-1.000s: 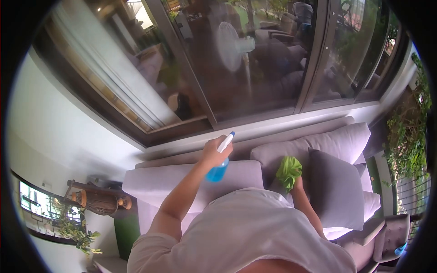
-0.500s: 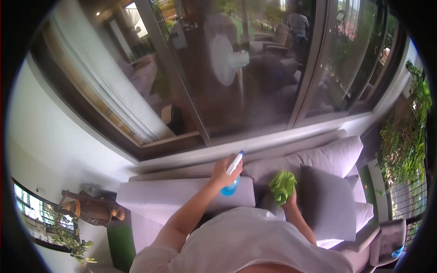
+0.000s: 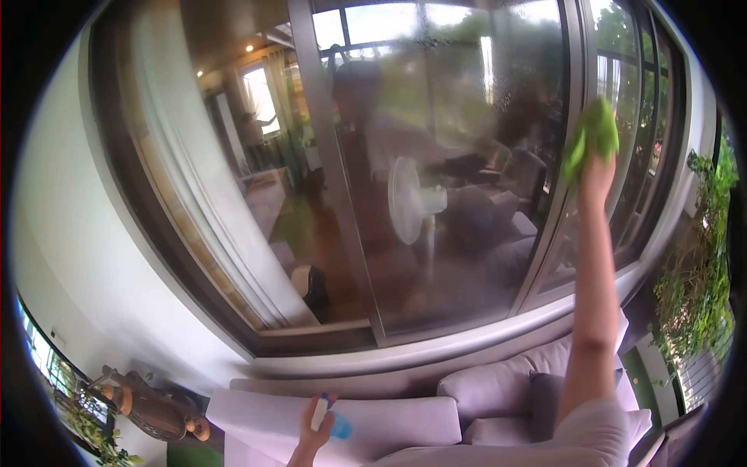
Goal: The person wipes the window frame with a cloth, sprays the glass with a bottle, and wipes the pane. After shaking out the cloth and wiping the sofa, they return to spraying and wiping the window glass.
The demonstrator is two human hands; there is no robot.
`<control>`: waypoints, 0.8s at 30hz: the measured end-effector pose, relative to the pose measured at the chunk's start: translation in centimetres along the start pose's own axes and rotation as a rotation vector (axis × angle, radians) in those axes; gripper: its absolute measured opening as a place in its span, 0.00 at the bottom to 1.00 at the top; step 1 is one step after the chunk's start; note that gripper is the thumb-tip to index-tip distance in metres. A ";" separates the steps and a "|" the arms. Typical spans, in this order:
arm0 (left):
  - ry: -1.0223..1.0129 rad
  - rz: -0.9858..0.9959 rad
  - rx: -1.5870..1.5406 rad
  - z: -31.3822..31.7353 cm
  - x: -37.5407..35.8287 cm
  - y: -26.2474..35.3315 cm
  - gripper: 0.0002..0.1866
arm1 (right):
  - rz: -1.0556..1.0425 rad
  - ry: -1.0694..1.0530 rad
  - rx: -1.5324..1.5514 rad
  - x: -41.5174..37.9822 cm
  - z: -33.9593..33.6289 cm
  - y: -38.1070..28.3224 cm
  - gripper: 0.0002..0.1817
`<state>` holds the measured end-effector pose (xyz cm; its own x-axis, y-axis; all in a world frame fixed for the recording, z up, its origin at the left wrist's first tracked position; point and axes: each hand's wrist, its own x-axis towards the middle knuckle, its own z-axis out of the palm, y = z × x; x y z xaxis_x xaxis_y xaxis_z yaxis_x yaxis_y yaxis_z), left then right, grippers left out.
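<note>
My left hand (image 3: pixel 312 426) is wrapped round the white neck of a spray bottle (image 3: pixel 341 426) with blue liquid in it, held low over the sofa. High on the right, my right hand (image 3: pixel 597 173) grips a bright green cloth (image 3: pixel 595 136) with the arm stretched far up. The cloth overlaps the dark window frame between two glass panes in this view. The large middle window pane (image 3: pixel 459 148) carries droplets near its upper right and hazy patches lower down.
A grey-mauve sofa (image 3: pixel 334 412) with cushions (image 3: pixel 498 370) runs below the window sill. Leafy plants (image 3: pixel 696 265) hang at the right. A brown wooden piece (image 3: pixel 152 405) stands at the lower left by the white wall. A standing fan (image 3: pixel 408 201) shows in the glass.
My right hand has swung the green cloth from low over the cushions up to the window frame. My left hand and the spray bottle now appear lower and further left as the view tilts up.
</note>
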<state>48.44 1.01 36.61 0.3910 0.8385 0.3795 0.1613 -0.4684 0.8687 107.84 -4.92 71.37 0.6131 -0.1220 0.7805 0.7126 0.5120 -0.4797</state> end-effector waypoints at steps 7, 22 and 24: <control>0.145 -0.133 0.109 -4.1 -4.4 -2.6 0.18 | -0.720 0.022 -0.688 13.4 17.4 0.8 0.31; 0.133 -0.009 0.145 -1.5 -1.1 -5.9 0.18 | -1.583 -1.120 -0.672 -7.8 22.8 -5.2 0.38; 0.134 0.077 0.229 -0.4 -0.9 -7.9 0.18 | -1.145 -0.939 -1.010 0.8 28.9 -12.3 0.36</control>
<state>46.45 4.12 29.54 0.2897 0.8200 0.4937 0.3425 -0.5704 0.7465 89.72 13.22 89.45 -0.4087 0.6529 0.6378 0.7329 -0.1817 0.6556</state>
